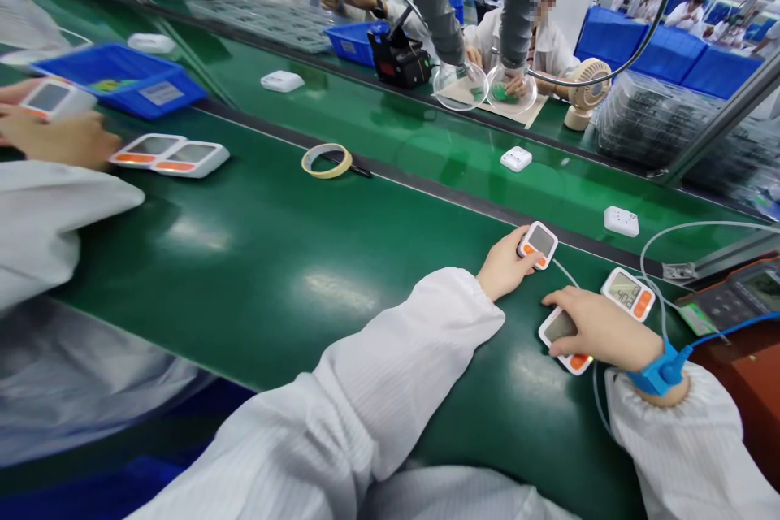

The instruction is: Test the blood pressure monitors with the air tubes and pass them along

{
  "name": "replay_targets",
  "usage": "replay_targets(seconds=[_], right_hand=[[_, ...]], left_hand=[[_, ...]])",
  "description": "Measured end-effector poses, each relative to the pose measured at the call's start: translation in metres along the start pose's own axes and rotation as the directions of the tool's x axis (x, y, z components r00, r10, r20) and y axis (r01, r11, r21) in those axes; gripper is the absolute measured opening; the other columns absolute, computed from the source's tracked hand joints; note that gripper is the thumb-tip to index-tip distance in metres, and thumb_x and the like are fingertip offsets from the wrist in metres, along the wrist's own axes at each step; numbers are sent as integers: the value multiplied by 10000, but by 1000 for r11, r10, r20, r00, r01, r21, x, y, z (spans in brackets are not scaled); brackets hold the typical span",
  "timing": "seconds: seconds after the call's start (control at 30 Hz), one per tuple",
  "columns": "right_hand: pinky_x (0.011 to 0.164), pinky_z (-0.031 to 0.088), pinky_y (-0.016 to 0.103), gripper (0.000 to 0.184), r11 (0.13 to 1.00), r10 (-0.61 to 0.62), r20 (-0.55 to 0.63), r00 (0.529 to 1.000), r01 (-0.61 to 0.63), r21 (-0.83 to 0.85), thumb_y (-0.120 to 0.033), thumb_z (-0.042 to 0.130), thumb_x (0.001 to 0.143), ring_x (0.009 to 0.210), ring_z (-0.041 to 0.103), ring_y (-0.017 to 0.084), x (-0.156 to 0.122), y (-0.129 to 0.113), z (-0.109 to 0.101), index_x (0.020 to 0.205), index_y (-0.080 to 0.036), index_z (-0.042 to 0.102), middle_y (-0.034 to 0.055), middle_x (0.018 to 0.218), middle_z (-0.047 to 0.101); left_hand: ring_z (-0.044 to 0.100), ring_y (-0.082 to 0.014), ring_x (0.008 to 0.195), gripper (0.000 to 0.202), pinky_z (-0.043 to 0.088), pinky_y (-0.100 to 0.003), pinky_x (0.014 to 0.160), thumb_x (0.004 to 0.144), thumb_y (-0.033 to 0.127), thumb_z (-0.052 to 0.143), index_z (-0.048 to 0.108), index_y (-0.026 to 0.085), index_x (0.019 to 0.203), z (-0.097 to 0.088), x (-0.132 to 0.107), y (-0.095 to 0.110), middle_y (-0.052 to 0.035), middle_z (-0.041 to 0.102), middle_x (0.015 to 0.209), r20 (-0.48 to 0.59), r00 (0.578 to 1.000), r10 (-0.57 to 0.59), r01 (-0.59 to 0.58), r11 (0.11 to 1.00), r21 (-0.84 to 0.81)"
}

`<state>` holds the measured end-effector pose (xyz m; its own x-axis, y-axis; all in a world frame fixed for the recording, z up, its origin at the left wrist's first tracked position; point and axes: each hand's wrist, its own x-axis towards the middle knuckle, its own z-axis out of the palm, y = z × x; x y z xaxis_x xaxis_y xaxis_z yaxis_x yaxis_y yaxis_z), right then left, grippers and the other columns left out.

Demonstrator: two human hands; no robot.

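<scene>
- Green belt surface (274, 260) fills the middle of the frame, with both of the person's white-sleeved arms reaching in from the bottom edge.
- Left hand (504, 264), right of centre, has its fingers curled around a small white device with an orange button (538, 244) and grips it by the near edge, tilted up.
- Right hand (600, 329), lower right, lies palm-down and loosely open over a second white device (564, 341) flat on the belt; a blue wrist strap (661, 370) circles that wrist.
- A third device showing digits (629, 293) lies just beside the right hand, toward the right edge.
- A tape roll (327, 161) sits upper centre; 2 more devices (171, 154) lie at the left near a co-worker's hand (58, 138).
</scene>
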<state>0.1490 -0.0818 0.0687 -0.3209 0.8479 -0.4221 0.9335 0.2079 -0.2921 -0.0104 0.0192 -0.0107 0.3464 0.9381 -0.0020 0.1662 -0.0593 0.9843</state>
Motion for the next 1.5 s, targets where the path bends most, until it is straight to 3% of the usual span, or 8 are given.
replay_targets(seconds=[0.13, 0.23, 0.4, 0.63, 0.9, 1.17, 1.33, 1.5], right_hand=[[682, 421, 300, 274, 1000, 14, 10, 1000, -15, 25, -314, 757, 781, 810, 644, 234, -4, 1, -4, 1014, -210, 659, 35, 890, 683], [629, 389, 282, 145, 992, -11, -142, 990, 28, 119, -341, 676, 852, 720, 625, 204, -8, 5, -12, 914, -216, 634, 6, 786, 672], [705, 455, 293, 312, 919, 133, -499, 857, 82, 386, -475, 508, 941, 800, 639, 208, -11, 17, -22, 1003, -198, 638, 46, 928, 701], [760, 498, 293, 370, 874, 70, -380, 922, 127, 469, -416, 448, 960, 781, 650, 198, -13, 33, -27, 1139, -186, 676, 30, 885, 711], [563, 394, 271, 305, 971, 183, -418, 890, -96, 220, -350, 494, 890, 594, 568, 177, -2, 28, -15, 755, -175, 703, 13, 636, 641], [693, 538, 319, 473, 961, 167, -506, 846, -24, 276, -454, 587, 885, 786, 676, 211, -9, 51, -19, 1270, -181, 622, 102, 1094, 695], [862, 509, 406, 521, 944, 263, -448, 855, -324, -64, -376, 675, 822, 1050, 643, 326, -16, 100, -17, 1274, -126, 614, 164, 1157, 670], [746, 491, 340, 650, 924, 348, -274, 896, -378, -62, -403, 695, 817, 935, 677, 291, -14, 110, -10, 1389, -150, 518, 139, 1066, 700]], left_hand=[[624, -247, 1052, 294, 516, -387, 955, 847, 315, 659, 665, 160, 1097, -9, -3, 8, -110, 617, 1125, -101, 967, 234, -185, 916, 356], [645, -197, 859, 346, 528, -361, 846, 886, 425, 596, 666, 148, 1081, -6, -10, 14, -109, 610, 1076, -4, 969, 249, -243, 951, 190], [636, -161, 688, 623, 511, -291, 644, 726, 515, 777, 567, 164, 1196, 12, -26, 19, -53, 657, 872, 558, 819, 136, 111, 916, -386], [571, -98, 515, 593, 448, -201, 481, 659, 516, 831, 580, 129, 1031, 6, -22, 23, -14, 634, 689, 591, 804, 60, 330, 781, -529], [562, -78, 504, 576, 432, -194, 469, 665, 450, 839, 585, 135, 1074, 0, -15, 21, -23, 661, 758, 599, 800, 33, 296, 847, -442], [600, -104, 625, 667, 488, -233, 581, 721, 281, 773, 472, 154, 1303, -29, 11, 12, -72, 688, 985, 119, 992, 51, -10, 946, -323], [583, -113, 591, 655, 476, -242, 573, 784, 293, 675, 471, 171, 1395, -54, 29, -6, -57, 704, 972, -90, 994, 54, -53, 998, 14], [583, -157, 618, 328, 485, -292, 672, 858, 336, 577, 730, 168, 1094, -59, 34, -14, -26, 680, 755, -108, 991, 77, -45, 963, 267]])
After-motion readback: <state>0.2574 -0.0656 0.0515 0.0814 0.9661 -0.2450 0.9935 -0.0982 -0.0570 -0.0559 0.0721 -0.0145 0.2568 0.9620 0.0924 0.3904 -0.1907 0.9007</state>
